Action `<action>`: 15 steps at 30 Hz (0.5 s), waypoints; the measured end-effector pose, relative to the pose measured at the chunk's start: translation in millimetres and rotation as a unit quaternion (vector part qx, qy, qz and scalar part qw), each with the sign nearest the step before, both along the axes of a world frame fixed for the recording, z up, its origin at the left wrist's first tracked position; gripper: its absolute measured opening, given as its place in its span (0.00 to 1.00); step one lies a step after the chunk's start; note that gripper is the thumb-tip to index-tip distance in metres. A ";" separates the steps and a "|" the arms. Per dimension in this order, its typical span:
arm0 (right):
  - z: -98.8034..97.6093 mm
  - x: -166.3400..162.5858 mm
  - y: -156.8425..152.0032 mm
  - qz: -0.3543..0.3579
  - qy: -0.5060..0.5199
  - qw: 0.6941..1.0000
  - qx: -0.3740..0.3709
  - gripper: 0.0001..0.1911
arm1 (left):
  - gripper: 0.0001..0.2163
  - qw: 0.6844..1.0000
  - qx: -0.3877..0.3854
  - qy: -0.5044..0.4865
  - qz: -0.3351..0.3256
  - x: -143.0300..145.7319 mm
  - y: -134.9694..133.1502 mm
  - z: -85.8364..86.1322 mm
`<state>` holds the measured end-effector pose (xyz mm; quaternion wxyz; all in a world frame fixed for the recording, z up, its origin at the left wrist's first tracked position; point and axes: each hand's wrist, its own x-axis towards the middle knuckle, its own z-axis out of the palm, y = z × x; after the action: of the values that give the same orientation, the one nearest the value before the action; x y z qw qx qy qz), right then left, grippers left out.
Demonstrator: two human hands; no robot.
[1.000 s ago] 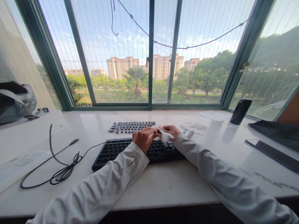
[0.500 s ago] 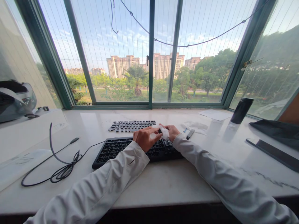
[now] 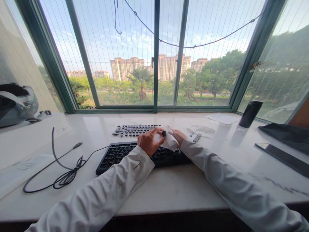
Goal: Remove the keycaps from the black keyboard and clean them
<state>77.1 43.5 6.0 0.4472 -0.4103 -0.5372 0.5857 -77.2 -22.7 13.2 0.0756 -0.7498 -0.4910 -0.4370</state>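
Nearest, the black keyboard (image 3: 125,155) lies flat on the white sill (image 3: 169,190), and both hands hover just above its right half. The left hand (image 3: 149,142) pinches a small black keycap (image 3: 163,133) between thumb and forefinger, lifted clear of the board. The right hand (image 3: 179,136) is closed on a white wipe (image 3: 170,142), held against the keycap from the side. The rubbing looks best done with a firm pinch on two opposite faces, turning the keycap so that the wipe reaches every side and the hollow underneath, with only a fold of the wipe doing the work. Just behind, the loose keys (image 3: 135,130) lie in neat rows, so it seems wise to keep the elbows steady and not sweep them.
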 end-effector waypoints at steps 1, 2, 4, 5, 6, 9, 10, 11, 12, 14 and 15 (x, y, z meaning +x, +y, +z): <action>2.7 -1.4 -3.5 0.015 0.032 0.999 -0.030 0.18 | 0.12 1.000 -0.002 0.000 0.003 -0.1 0.0 0.1; 5.2 -2.7 -6.9 0.031 0.068 0.995 -0.063 0.18 | 0.12 1.000 -0.003 0.000 0.006 -0.3 0.1 0.4; 8.9 -4.2 -12.3 0.064 0.132 0.984 -0.104 0.17 | 0.12 1.000 -0.002 0.001 0.015 -1.3 0.4 1.5; 9.7 -4.4 -13.9 0.077 0.148 0.981 -0.098 0.15 | 0.12 1.000 -0.002 0.001 0.020 -1.9 0.7 2.4; 9.7 -4.4 -14.6 0.088 0.155 0.981 -0.081 0.13 | 0.11 1.000 -0.001 0.002 0.025 -2.6 0.9 3.3; 6.6 -2.7 -13.3 0.106 0.146 0.983 -0.022 0.11 | 0.11 0.999 -0.002 0.008 0.039 -4.1 1.1 5.8; 5.1 -1.8 -12.2 0.107 0.139 0.984 -0.011 0.13 | 0.11 0.999 -0.004 0.012 0.042 -4.3 1.0 6.3; 3.6 -0.8 -11.1 0.107 0.131 0.986 -0.007 0.15 | 0.12 0.999 -0.004 0.016 0.043 -4.3 0.8 6.6; 2.4 0.1 -10.2 0.105 0.124 0.987 -0.005 0.17 | 0.12 0.999 -0.005 0.021 0.045 -4.1 0.4 6.7; 0.6 1.4 -8.9 0.098 0.111 0.989 -0.004 0.19 | 0.12 0.998 -0.006 0.031 0.047 -3.1 -0.8 6.6; 0.2 1.8 -8.6 0.091 0.106 0.990 -0.007 0.19 | 0.12 0.998 -0.007 0.034 0.049 -2.4 -1.5 6.4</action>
<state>78.9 34.8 6.2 0.4433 -0.2981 -0.5178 0.6681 -79.6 -24.2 19.6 0.1085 -0.7399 -0.5272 -0.4035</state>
